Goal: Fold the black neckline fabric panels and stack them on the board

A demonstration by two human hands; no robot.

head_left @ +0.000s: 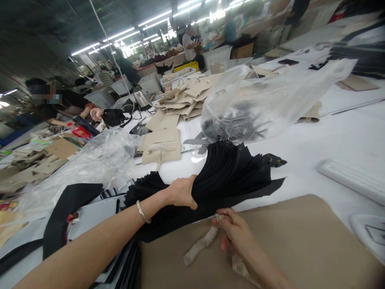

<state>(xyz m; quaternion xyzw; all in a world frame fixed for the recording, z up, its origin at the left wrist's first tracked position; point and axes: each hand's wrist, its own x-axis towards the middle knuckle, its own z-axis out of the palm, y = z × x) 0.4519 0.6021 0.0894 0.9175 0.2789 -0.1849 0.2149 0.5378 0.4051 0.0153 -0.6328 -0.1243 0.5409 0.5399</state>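
My left hand (182,192), a bracelet at its wrist, is closed over the middle of a thick bundle of black fabric pieces (234,170). The bundle fans out on both sides of the hand. In my right hand (237,230), just to the right and nearer me, a crumpled off-white cloth strip (201,245) is pinched between the fingertips. One end of the strip hangs left and another part trails below the palm. Beneath both lies a large beige-brown sheet (288,241) with a rounded corner, partly under the black fabric.
Beyond the bundle are a beige bag panel (161,146), scissors (197,141) and a pile of beige pieces (189,96). Clear plastic bags (240,104) bulge behind it. Black strips (75,200) lie at left, a white ridged object (351,178) at right. A person (66,100) works across the table.
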